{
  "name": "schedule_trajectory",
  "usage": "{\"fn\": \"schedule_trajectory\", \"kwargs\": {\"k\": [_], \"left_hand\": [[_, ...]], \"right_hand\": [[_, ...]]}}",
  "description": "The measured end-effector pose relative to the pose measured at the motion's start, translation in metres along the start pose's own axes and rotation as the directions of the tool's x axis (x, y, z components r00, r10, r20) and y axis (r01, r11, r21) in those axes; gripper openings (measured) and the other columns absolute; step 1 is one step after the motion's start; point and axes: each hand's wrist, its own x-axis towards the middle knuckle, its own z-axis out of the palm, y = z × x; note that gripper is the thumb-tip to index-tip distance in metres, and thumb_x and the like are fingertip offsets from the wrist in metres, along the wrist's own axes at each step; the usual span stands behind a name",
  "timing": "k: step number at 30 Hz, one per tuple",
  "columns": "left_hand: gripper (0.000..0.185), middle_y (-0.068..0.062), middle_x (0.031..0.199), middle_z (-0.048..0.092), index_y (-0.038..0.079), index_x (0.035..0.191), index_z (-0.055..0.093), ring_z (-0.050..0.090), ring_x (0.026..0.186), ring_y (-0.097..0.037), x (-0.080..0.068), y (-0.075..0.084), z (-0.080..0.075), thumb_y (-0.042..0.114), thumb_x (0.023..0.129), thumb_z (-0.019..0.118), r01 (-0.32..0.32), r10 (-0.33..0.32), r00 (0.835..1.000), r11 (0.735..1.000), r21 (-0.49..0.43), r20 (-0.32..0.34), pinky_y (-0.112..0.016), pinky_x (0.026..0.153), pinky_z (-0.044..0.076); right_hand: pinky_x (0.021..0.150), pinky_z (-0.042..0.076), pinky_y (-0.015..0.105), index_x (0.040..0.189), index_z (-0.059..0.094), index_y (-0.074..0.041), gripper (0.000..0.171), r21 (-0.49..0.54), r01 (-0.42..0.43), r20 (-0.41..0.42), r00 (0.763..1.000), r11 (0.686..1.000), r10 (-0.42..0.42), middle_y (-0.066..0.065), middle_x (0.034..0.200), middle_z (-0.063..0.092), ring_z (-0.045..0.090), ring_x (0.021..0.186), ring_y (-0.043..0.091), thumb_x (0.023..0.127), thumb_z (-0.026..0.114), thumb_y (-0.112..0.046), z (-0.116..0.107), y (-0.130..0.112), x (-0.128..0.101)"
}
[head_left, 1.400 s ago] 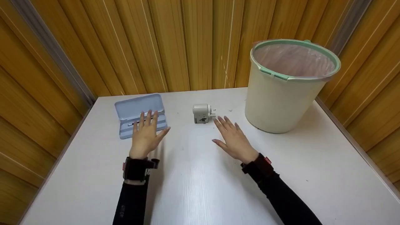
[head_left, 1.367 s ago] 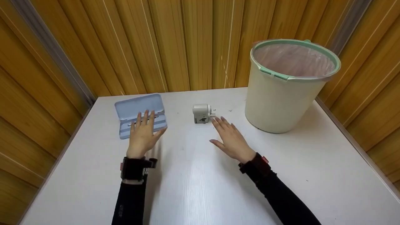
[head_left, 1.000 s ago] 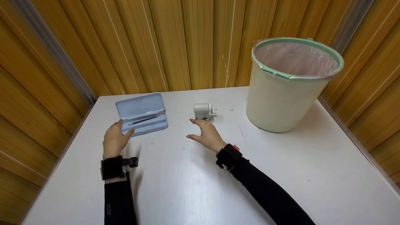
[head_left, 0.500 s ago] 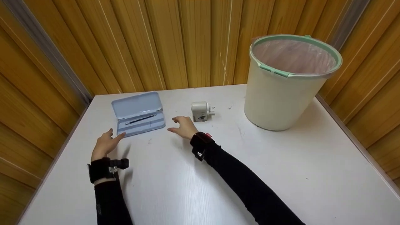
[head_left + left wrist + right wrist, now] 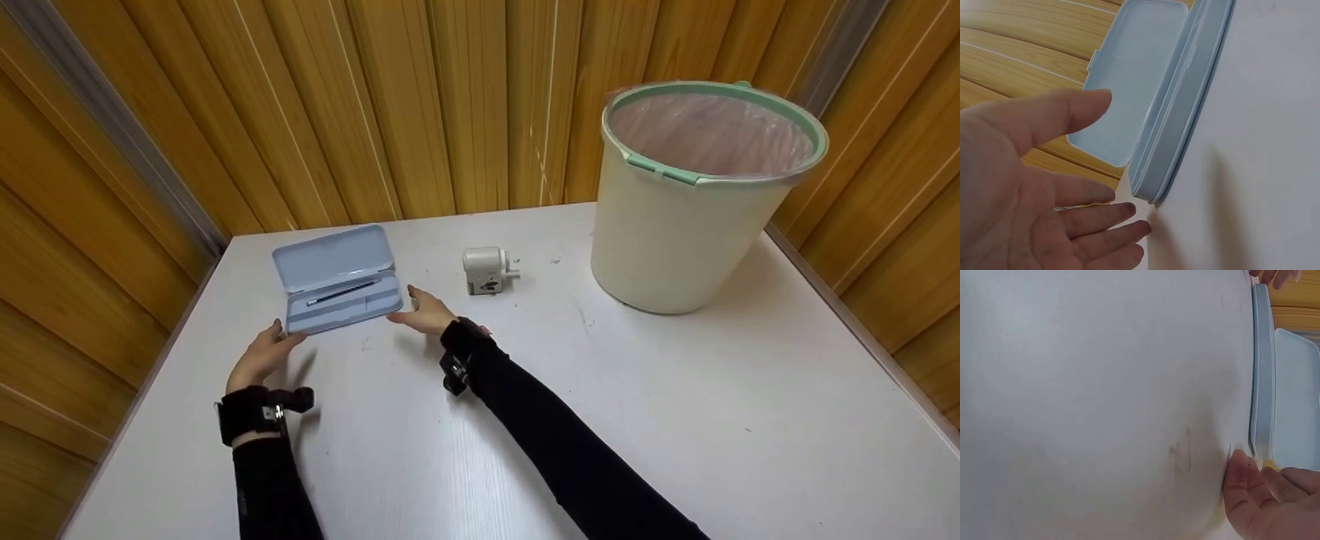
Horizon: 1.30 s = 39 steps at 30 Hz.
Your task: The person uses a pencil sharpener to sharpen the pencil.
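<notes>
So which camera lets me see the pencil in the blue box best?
The head view: the pencil lies plainly inside the open blue box. The left wrist view shows only the box's lid and side; the right wrist view only its edge.

Smooth matt pale-blue plastic case (image 5: 335, 279) between the hands, glossy white counter (image 5: 675, 390), ribbed wood-look wall panels (image 5: 420, 105), cream plastic bin (image 5: 675, 225).

Left hand (image 5: 1033, 191): cut off by left and bottom edges of the wrist view. Right hand (image 5: 1266, 500): only fingertips in frame, rest cut off. Pencil case (image 5: 1266, 377): seen edge-on, contents hidden. Dark stick in case (image 5: 341, 292): too small to identify. Bin (image 5: 675, 225) bottom hidden behind wall.
</notes>
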Motion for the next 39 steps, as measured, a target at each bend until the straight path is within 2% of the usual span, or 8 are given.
{"fn": "schedule_trajectory", "kwargs": {"k": [8,13,20,25,29,32,36,39], "left_hand": [[0.073,-0.040,0.155,0.009,-0.016,0.148,-0.004,0.008,0.147,-0.052,0.008,-0.006,0.003,0.019,0.103,0.042,-0.076,0.077,0.997,0.993,-0.096,0.003,-0.059,0.121,0.010],[0.073,-0.037,0.157,0.003,-0.015,0.148,-0.008,0.002,0.149,-0.049,0.014,-0.007,0.006,0.016,0.103,0.041,-0.064,0.064,0.998,0.987,-0.149,-0.005,-0.057,0.122,0.006],[0.072,-0.036,0.157,0.005,-0.014,0.149,-0.001,0.002,0.149,-0.047,0.017,-0.005,0.010,0.020,0.103,0.043,-0.039,0.034,0.999,0.990,-0.134,-0.041,-0.056,0.122,0.007],[0.067,-0.037,0.152,0.023,-0.017,0.148,0.015,0.022,0.145,-0.049,0.013,-0.001,0.009,0.022,0.102,0.044,0.000,0.000,0.991,1.000,-0.003,-0.136,-0.056,0.120,0.020],[0.064,-0.039,0.145,0.034,-0.019,0.143,0.028,0.035,0.137,-0.052,0.010,0.000,0.008,0.022,0.098,0.046,0.053,-0.034,0.971,0.996,0.075,-0.237,-0.057,0.114,0.032],[0.059,-0.040,0.138,0.044,-0.020,0.138,0.038,0.045,0.130,-0.052,0.008,-0.003,0.009,0.019,0.095,0.048,0.072,-0.033,0.944,0.992,0.106,-0.329,-0.056,0.108,0.039],[0.049,-0.037,0.123,0.059,-0.018,0.128,0.053,0.057,0.114,-0.051,0.008,-0.006,0.013,0.013,0.090,0.055,0.097,-0.018,0.899,0.982,0.161,-0.437,-0.055,0.097,0.047],[0.042,-0.034,0.115,0.065,-0.014,0.121,0.061,0.060,0.108,-0.050,0.007,-0.006,0.014,0.009,0.086,0.059,0.125,-0.020,0.884,0.973,0.194,-0.466,-0.054,0.092,0.047]], "right_hand": [[0.106,0.047,0.038,0.159,0.013,-0.009,0.087,0.100,-0.045,0.071,0.997,0.994,0.038,0.020,0.160,0.028,0.058,0.125,0.034,0.092,0.064,-0.033,-0.001,0.002,0.004],[0.108,0.045,0.038,0.158,0.010,-0.007,0.087,0.124,-0.043,0.114,0.993,0.991,0.029,0.020,0.161,0.025,0.053,0.132,0.035,0.093,0.062,-0.032,-0.002,0.002,0.005],[0.123,0.021,0.037,0.157,0.016,-0.003,0.084,0.040,0.001,0.112,0.994,0.999,-0.005,0.015,0.163,0.023,0.023,0.152,0.027,0.093,0.061,-0.034,0.001,0.003,0.008],[0.115,0.037,0.037,0.151,0.035,-0.001,0.065,0.040,0.049,0.043,0.998,0.998,-0.051,0.015,0.153,0.044,0.042,0.142,0.028,0.095,0.060,-0.024,0.004,0.007,0.011],[0.091,0.055,0.028,0.136,0.056,0.001,0.047,0.053,0.076,-0.058,0.996,0.996,-0.073,0.016,0.131,0.065,0.064,0.119,0.027,0.093,0.062,-0.014,0.005,0.011,0.013],[0.074,0.056,0.019,0.122,0.066,0.005,0.035,0.057,0.093,-0.141,0.986,0.994,-0.084,0.018,0.114,0.072,0.073,0.097,0.024,0.089,0.063,-0.007,0.005,0.013,0.014],[0.058,0.050,0.015,0.106,0.073,0.006,0.023,0.022,0.106,-0.213,0.972,0.994,-0.099,0.019,0.095,0.076,0.070,0.066,0.016,0.087,0.068,-0.004,0.005,0.012,0.012],[0.052,0.048,0.016,0.098,0.075,0.005,0.017,-0.040,0.089,-0.242,0.966,0.995,-0.096,0.017,0.085,0.076,0.063,0.056,0.010,0.085,0.072,-0.006,0.006,0.009,0.012]]}}
